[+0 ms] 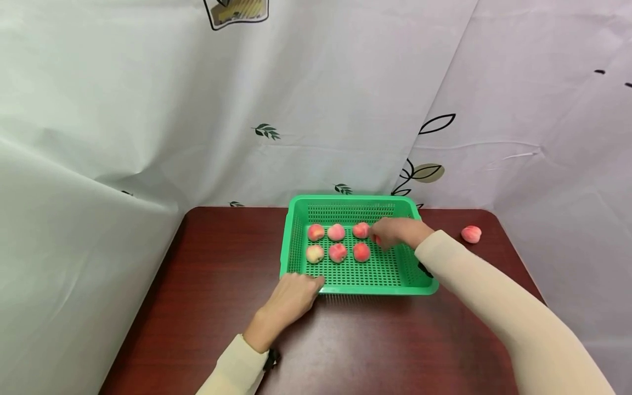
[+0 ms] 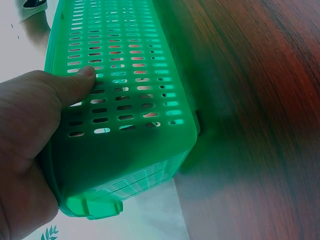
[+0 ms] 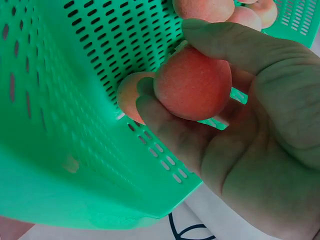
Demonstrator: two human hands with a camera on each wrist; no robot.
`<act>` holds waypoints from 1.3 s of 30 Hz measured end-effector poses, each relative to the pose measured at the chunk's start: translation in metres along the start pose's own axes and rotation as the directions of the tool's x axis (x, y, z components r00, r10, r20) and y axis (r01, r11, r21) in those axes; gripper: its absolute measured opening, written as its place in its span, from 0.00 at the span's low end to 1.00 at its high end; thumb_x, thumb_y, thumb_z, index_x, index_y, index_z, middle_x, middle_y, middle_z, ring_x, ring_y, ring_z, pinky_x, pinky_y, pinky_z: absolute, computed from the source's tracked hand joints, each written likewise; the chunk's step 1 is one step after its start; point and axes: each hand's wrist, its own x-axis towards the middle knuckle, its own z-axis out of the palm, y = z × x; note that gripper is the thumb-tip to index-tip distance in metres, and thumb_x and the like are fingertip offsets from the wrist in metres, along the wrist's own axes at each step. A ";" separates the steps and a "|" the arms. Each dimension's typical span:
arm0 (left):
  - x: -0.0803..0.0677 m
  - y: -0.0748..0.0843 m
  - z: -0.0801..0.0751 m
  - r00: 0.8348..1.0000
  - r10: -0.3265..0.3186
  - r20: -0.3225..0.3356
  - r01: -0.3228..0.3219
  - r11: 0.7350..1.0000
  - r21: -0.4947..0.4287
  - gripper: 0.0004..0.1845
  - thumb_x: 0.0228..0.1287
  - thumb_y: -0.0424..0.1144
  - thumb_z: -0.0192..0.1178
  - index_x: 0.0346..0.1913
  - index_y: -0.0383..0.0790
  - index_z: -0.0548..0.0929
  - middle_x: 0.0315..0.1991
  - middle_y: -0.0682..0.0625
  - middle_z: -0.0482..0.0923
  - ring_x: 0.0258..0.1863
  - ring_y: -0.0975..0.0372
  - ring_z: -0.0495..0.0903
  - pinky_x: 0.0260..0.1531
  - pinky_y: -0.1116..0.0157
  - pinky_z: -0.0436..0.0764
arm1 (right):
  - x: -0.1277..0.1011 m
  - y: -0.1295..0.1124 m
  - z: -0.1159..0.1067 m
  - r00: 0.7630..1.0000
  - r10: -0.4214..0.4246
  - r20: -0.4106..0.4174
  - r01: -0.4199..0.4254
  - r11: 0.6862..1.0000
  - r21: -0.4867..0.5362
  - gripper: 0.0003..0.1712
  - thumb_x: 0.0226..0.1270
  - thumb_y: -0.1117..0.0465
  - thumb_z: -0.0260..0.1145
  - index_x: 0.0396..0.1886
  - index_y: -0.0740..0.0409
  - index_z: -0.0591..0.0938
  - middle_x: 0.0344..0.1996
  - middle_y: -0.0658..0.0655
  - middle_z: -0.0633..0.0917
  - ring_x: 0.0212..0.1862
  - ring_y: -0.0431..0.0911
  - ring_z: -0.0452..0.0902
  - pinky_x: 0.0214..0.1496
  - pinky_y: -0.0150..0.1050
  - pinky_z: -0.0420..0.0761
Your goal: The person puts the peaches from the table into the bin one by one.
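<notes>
A green plastic basket (image 1: 360, 289) with slotted walls stands on the table, and several red-and-yellow peaches (image 1: 338, 252) sit in two rows on its floor. My left hand (image 1: 292, 296) grips the rim at the front left corner. In the left wrist view its thumb (image 2: 77, 86) lies against the slotted outer wall, while the other fingers are hidden behind the rim. Over the right part of the basket, my right hand (image 1: 393, 232) holds a red peach (image 3: 194, 82) between thumb and fingers. Another peach (image 3: 131, 97) shows partly behind the held one.
One more peach (image 1: 471, 234) lies on the dark red-brown table (image 1: 217, 274), right of the basket near the back edge. White cloth (image 1: 321, 109) with leaf prints hangs behind the table and along its sides.
</notes>
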 end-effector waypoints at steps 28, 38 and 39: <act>0.001 0.000 -0.003 0.999 -0.001 0.037 0.001 1.000 0.004 0.21 0.56 0.28 0.64 0.18 0.51 0.64 0.17 0.62 0.41 0.17 0.70 0.42 0.18 0.70 0.42 | 0.016 0.001 0.019 1.000 0.001 -0.003 -0.001 1.000 -0.010 0.08 0.65 0.70 0.65 0.39 0.55 0.84 0.28 0.51 0.76 0.35 0.45 0.68 0.35 0.37 0.69; 0.001 0.000 -0.001 1.000 -0.001 0.024 0.001 1.000 0.006 0.21 0.54 0.29 0.65 0.18 0.51 0.64 0.17 0.62 0.42 0.17 0.70 0.42 0.18 0.71 0.42 | 0.020 0.001 0.024 1.000 -0.007 0.008 0.007 1.000 -0.021 0.15 0.67 0.69 0.66 0.50 0.51 0.81 0.36 0.51 0.79 0.41 0.46 0.70 0.41 0.39 0.72; 0.001 0.000 -0.001 1.000 -0.002 0.024 0.002 1.000 0.006 0.21 0.54 0.29 0.65 0.18 0.51 0.64 0.17 0.62 0.42 0.17 0.70 0.42 0.18 0.71 0.42 | 0.020 0.001 0.024 1.000 0.000 0.009 0.000 1.000 -0.008 0.16 0.67 0.69 0.67 0.52 0.51 0.81 0.38 0.51 0.79 0.42 0.46 0.71 0.42 0.40 0.72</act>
